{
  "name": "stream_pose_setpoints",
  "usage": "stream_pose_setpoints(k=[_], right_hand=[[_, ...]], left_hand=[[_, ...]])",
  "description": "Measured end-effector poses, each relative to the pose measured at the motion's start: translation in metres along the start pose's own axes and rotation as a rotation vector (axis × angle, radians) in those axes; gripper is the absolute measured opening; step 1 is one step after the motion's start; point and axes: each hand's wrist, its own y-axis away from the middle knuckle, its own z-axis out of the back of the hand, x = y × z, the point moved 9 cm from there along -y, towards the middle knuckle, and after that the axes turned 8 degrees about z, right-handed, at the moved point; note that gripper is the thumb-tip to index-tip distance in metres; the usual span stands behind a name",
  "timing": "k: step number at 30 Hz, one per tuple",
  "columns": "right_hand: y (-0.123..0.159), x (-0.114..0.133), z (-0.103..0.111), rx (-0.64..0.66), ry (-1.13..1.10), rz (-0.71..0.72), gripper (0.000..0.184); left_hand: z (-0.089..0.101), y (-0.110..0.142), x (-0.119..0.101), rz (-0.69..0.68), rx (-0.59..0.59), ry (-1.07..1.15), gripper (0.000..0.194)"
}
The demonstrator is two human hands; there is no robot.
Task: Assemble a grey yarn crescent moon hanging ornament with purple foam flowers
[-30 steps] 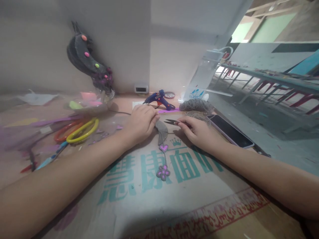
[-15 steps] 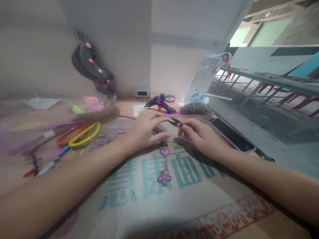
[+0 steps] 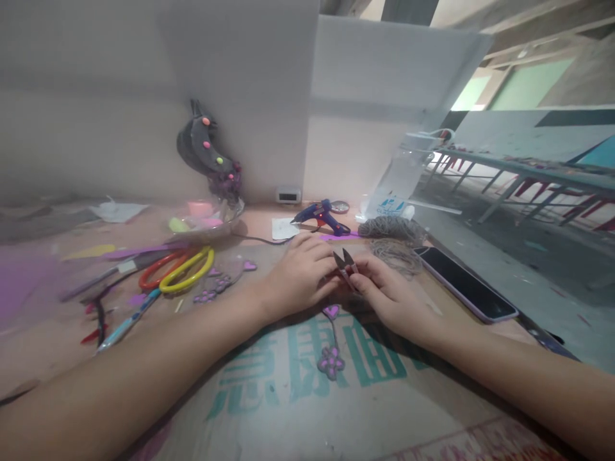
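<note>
My right hand (image 3: pixel 384 285) grips a pair of thread snips (image 3: pixel 344 266), their two dark blades spread and pointing up and away. Close against it, my left hand (image 3: pixel 305 272) has its fingers drawn together; whatever they pinch is hidden behind the knuckles. Just below both hands, a grey cord ornament lies on the printed board, with a purple heart (image 3: pixel 331 312) and a purple flower (image 3: pixel 331 363) outlined in grey. The cord's upper end disappears under my left hand. Grey yarn (image 3: pixel 396 256) lies in loose loops beyond my right hand.
A blue glue gun (image 3: pixel 321 216) lies behind the hands, near a grey yarn skein (image 3: pixel 391 227). To the right rests a phone (image 3: pixel 466 285). On the left are yellow-handled scissors (image 3: pixel 187 272), more purple ornaments (image 3: pixel 221 283) and a clear bowl (image 3: pixel 206 227). A water bottle (image 3: pixel 396 179) stands behind.
The snips have turned from pointing left to pointing upward, blades apart. My left fingers have closed together and moved nearer my right hand. The view has shifted slightly.
</note>
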Motion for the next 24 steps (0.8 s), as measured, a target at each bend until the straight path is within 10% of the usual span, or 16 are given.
stream_pose_setpoints(k=[14, 24], right_hand=[[0.005, -0.017, -0.01, 0.003, -0.288, -0.097, 0.027], [-0.004, -0.038, 0.045, -0.171, 0.179, -0.069, 0.029]], left_hand=[[0.004, -0.001, 0.004, 0.011, -0.068, -0.046, 0.025], [0.009, 0.003, 0.107, 0.593, -0.178, 0.095, 0.04]])
